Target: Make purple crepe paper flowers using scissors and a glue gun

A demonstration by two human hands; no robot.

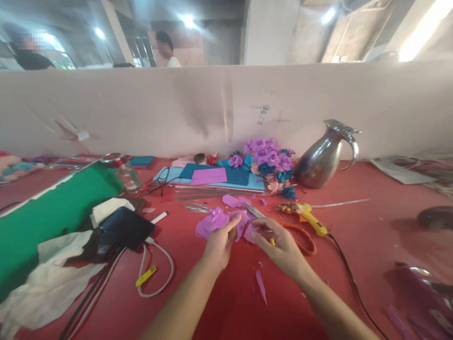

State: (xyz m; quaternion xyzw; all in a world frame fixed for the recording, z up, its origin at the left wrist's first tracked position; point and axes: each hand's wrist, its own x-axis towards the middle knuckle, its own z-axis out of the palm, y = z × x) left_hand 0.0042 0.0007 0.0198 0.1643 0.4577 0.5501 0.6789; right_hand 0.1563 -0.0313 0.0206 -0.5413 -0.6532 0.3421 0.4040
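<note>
My left hand [220,245] is closed on a purple paper flower [212,223] above the red table, its thumb resting across the petals. Just to the right, my right hand [281,245] has a loose purple paper petal [249,233] between thumb and fingers, close to the flower. Scissors with orange handles [307,242] lie behind and under my right hand, which hides part of them; their blades [254,211] point toward more cut purple petals [231,201].
A yellow hot glue gun [313,221] with a black cord lies on the right. Finished paper flowers [267,156] and a metal jug [323,156] stand at the back. A phone [129,227], glass jar [125,174] and green board [67,219] are leftward. Purple scraps [261,287] lie in front.
</note>
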